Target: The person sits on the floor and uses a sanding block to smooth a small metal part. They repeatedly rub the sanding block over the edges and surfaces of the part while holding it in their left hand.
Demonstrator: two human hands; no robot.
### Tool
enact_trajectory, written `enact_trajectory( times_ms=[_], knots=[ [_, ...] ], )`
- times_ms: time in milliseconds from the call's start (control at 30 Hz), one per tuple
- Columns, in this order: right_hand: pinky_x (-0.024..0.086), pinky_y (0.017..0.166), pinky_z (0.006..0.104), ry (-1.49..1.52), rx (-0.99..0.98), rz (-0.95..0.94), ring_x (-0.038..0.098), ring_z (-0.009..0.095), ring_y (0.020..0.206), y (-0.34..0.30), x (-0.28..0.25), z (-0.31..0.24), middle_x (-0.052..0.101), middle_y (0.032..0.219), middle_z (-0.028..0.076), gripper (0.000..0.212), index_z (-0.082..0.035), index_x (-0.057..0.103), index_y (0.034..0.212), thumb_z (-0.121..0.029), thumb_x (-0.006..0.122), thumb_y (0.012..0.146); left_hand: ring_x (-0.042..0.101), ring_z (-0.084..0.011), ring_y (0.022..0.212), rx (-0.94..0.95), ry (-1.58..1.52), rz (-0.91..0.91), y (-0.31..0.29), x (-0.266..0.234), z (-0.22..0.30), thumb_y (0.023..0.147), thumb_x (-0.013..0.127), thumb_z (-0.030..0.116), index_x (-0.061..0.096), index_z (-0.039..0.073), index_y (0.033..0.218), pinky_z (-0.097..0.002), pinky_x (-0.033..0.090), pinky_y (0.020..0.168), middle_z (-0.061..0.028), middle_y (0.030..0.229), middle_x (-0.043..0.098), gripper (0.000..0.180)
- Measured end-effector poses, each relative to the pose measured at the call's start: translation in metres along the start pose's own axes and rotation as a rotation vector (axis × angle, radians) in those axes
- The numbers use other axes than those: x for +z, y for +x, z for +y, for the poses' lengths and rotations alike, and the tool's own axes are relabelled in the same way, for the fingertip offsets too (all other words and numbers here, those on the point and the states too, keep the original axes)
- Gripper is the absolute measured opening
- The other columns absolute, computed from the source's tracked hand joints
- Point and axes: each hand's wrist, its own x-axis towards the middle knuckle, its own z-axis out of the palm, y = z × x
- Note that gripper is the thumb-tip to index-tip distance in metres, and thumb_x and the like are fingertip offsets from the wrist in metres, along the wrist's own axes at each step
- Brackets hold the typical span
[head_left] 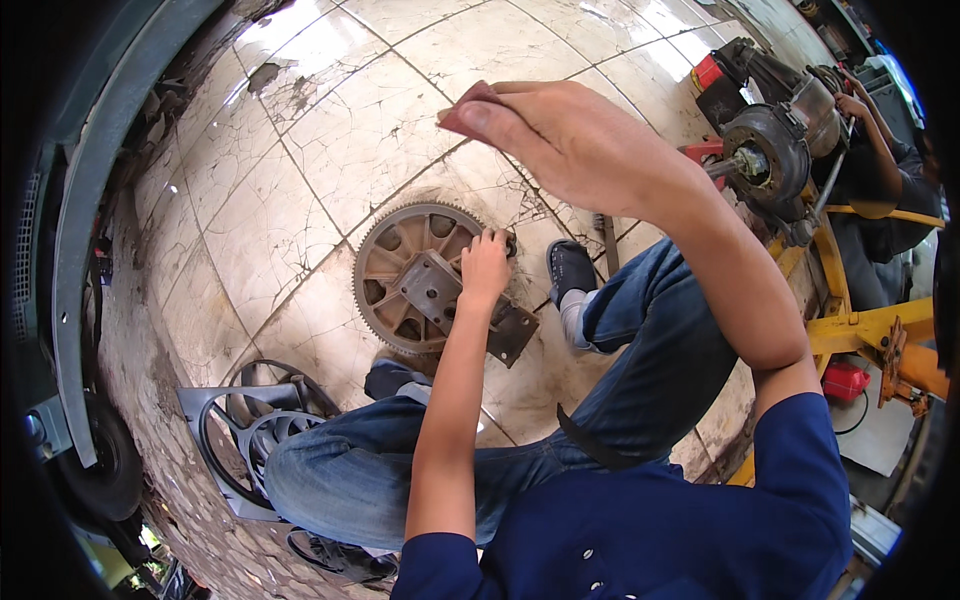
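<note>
My right hand (575, 140) is raised over the floor, pinching a folded piece of reddish-brown sandpaper (468, 114) between thumb and fingers. Below it a rusty toothed flywheel (400, 236) lies flat on the tiles. A brown metal bracket (428, 290) with bolt holes rests across the flywheel, its flat end plate (514, 334) reaching past the rim. My left hand (486, 266) has its fingers curled over the bracket's far right side, beside a dark round end (511, 244). The underside of that grip is hidden.
Cracked white tiles (330, 150) surround the flywheel. A fan shroud (215, 440) lies at left by my knee. A long metal tool (607, 243) lies beyond my shoe (570, 272). At right are a hub assembly (765, 150), a yellow stand (835, 330) and another person's arm (880, 135).
</note>
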Motion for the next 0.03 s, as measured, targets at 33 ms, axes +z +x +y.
enact_trajectory(
  times_ms=[33],
  knots=[
    [0.046, 0.077, 0.0452, 0.007, -0.004, -0.016, 0.060, 0.042, 0.085, 0.0017, 0.0011, -0.0042, 0.064, 0.090, 0.026, 0.045, -0.002, 0.065, 0.108, -0.039, 0.041, 0.101, 0.055, -0.0307, 0.113, 0.011, 0.120, -0.040, 0.0041, 0.0155, -0.0071, 0.080, 0.072, 0.022, 0.057, 0.014, 0.118, -0.0508, 0.044, 0.094, -0.0146, 0.120, 0.057, 0.042]
  ],
)
